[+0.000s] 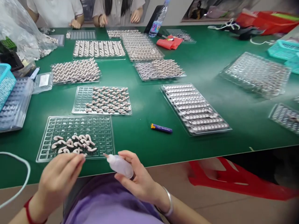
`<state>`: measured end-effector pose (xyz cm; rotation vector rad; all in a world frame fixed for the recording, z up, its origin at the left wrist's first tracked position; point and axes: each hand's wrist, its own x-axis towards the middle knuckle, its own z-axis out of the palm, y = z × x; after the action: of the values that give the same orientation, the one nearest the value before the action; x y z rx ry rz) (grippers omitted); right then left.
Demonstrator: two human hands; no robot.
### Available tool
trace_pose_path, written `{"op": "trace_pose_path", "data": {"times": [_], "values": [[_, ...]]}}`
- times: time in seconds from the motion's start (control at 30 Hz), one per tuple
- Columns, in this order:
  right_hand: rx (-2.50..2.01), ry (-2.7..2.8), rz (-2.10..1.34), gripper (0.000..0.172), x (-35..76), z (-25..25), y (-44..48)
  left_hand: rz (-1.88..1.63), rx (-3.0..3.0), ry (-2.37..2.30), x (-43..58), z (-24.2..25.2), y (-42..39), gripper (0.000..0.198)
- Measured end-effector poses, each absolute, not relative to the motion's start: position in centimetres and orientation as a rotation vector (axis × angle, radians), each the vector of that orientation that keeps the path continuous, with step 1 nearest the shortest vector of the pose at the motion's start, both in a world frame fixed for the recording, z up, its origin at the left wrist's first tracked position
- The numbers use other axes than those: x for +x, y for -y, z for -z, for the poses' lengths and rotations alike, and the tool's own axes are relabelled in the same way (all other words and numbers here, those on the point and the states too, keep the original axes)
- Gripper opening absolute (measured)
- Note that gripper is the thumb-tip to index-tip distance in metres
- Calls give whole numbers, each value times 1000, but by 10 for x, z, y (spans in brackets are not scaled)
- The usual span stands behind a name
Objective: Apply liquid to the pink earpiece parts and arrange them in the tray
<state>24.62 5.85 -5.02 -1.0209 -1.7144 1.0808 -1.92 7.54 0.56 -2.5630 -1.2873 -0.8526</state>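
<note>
My right hand (137,177) is wrapped round a small white squeeze bottle (120,165) whose thin nozzle points left. My left hand (58,179) is pinched on a tiny piece at its fingertips (84,155), just left of the nozzle tip. Both hands hover over the table's near edge, right below a clear plastic grid tray (100,130) that holds several pale curved pieces (73,143) in its lower left cells.
Several more clear trays of small parts (102,100) (195,109) cover the green table (144,130). A purple and yellow lighter (161,128) lies mid-table. Blue baskets (6,82) stand at the left. Other people's hands (102,20) rest at the far edge. A red stool (233,180) stands on the right.
</note>
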Motion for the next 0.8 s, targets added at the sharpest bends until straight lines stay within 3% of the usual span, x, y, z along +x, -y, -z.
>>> {"op": "trace_pose_path", "data": {"times": [0.23, 0.8], "values": [[-847, 1909, -820, 45, 240, 53, -55, 815, -2524, 1332, -7, 31, -34, 36], [-847, 2025, -729, 50, 241, 56, -54, 829, -2528, 1444, -4, 33, -32, 34]]}}
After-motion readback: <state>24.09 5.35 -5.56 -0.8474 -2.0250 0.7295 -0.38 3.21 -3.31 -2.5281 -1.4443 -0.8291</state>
